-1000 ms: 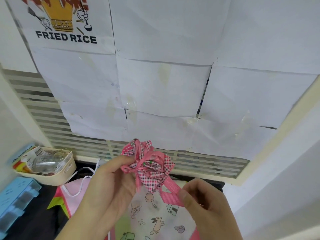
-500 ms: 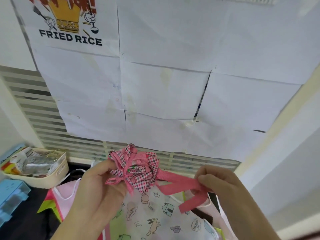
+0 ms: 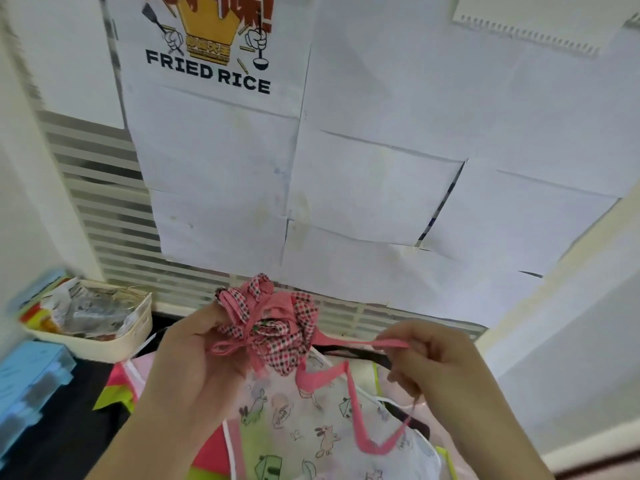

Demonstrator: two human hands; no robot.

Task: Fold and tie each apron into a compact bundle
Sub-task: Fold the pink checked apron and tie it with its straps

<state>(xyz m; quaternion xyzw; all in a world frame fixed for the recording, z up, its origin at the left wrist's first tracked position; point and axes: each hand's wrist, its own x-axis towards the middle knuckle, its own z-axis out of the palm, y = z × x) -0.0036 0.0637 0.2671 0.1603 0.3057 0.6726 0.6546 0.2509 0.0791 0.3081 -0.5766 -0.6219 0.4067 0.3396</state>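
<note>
Person stands at a dark table (image 3: 59, 427), both hands raised in front of a wall papered with white sheets (image 3: 377, 188).

Left hand (image 3: 194, 355): grip clamped round a bunched pink checked apron (image 3: 277, 327), thumb up against its left side. Bundle is held in the air above the table, roughly centre of view, already crossed by a band of pink strap. A short pink tail hangs from its underside.

Right hand (image 3: 426, 358): fingers curled, grip pinched on the pink strap (image 3: 349, 344), which runs taut from the right side of the bundle to the fingers. Below the hand the strap drops in a slack loop and doubles back up toward the bundle.

Underneath, on the table: a white apron printed with rabbits and houses (image 3: 311, 427), lying flat, with pink and lime-green fabric showing at its edges.

Left of the hands: a cream basket (image 3: 114, 344) full of crumpled wrappers, and nearer, a blue plastic item (image 3: 31, 379), blurred.

On the wall above: a poster (image 3: 211, 67) reading FRIED RICE. Slatted white blinds (image 3: 104, 188) show behind the sheets.
</note>
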